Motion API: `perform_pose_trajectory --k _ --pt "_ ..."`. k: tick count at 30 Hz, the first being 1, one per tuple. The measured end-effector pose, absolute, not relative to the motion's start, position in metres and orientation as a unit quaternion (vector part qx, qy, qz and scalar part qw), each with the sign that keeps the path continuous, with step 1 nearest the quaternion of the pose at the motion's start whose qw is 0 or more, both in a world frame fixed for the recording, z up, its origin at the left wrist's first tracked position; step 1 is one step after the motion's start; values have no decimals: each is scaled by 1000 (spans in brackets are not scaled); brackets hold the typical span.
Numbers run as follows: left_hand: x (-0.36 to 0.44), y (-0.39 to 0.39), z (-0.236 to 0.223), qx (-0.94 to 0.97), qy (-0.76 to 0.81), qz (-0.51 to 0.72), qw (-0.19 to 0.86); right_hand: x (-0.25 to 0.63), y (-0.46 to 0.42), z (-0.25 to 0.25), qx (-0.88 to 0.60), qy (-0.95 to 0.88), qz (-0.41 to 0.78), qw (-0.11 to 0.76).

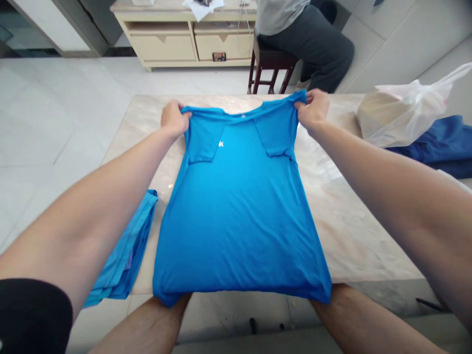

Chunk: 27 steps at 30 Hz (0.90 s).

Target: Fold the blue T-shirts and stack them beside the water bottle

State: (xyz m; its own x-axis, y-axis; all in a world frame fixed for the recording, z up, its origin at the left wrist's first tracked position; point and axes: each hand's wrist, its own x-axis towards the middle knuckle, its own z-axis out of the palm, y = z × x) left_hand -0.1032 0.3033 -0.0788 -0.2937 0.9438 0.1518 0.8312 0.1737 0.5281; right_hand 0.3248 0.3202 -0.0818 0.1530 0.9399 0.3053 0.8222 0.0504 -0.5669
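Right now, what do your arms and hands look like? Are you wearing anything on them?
The left arm and right arm are bare, with no watch or bracelet showing. A black sleeve shows at the top of the left arm. The left hand and right hand are bare too, with no gloves.

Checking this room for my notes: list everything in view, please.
T-shirt: one, bright blue, on the table, lifted at its top edge.
Folded clothes: one pile, lighter blue, at the table's left side.
Table: one, cream marble, before the person.
Plastic bag: one, white, far right.
Cloth: one, dark blue, beside the bag.
Cabinet: one, cream, behind the table.
Papers: some, white, on the cabinet.
Stool: one, dark wood, by the cabinet.
Seated person: one, grey top, dark trousers, on the stool.
Left hand: one, gripping the T-shirt's top left.
Right hand: one, gripping the T-shirt's top right.
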Motion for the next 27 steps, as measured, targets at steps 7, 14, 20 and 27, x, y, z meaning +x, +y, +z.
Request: perform_pose_trajectory --k 7,14,20,27 --pt "-98 252 -8 655 626 423 8 315 281 -18 -592 -658 -50 463" --pt "-152 93 -67 781 522 338 57 360 110 -56 -398 -855 28 331" --pt "-158 32 -81 857 504 88 61 360 44 -93 -398 -904 95 121" --pt "-142 41 -54 863 493 -33 104 313 56 -77 -417 -903 99 1"
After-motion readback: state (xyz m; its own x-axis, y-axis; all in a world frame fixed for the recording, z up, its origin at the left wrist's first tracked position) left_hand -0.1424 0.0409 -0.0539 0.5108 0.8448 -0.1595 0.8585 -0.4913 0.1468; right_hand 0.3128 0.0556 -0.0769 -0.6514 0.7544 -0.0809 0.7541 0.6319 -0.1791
